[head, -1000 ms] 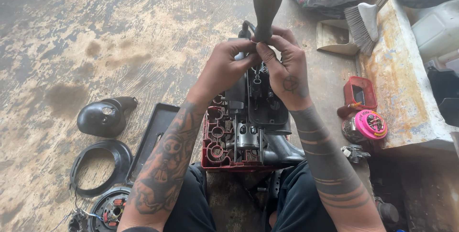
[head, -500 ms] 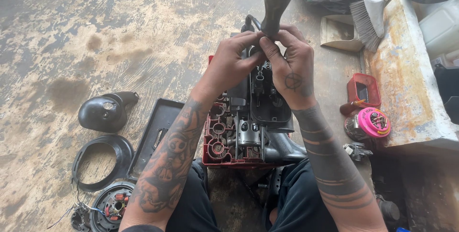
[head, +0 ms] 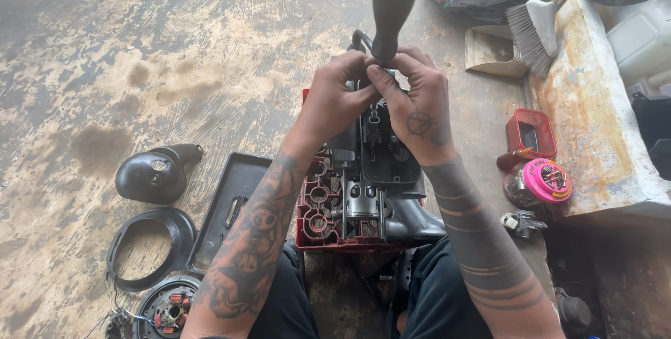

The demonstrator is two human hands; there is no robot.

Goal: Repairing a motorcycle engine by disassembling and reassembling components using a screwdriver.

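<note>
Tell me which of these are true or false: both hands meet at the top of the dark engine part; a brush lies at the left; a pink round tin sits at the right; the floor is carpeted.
1. Left hand and right hand meet atop the dark metal engine part: true.
2. The pale-bristled brush lies at the left: false, upper right.
3. The pink round tin sits at the right: true.
4. The floor is carpeted: false, bare stained concrete.

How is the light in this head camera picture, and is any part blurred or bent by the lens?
Head view: soft, even daylight without hard shadows; the floor looks pale and worn. The dark shaft above both hands, left hand and right hand, is somewhat soft. The wide lens bends the forearms outward at the bottom edge. No strong glare.
</note>
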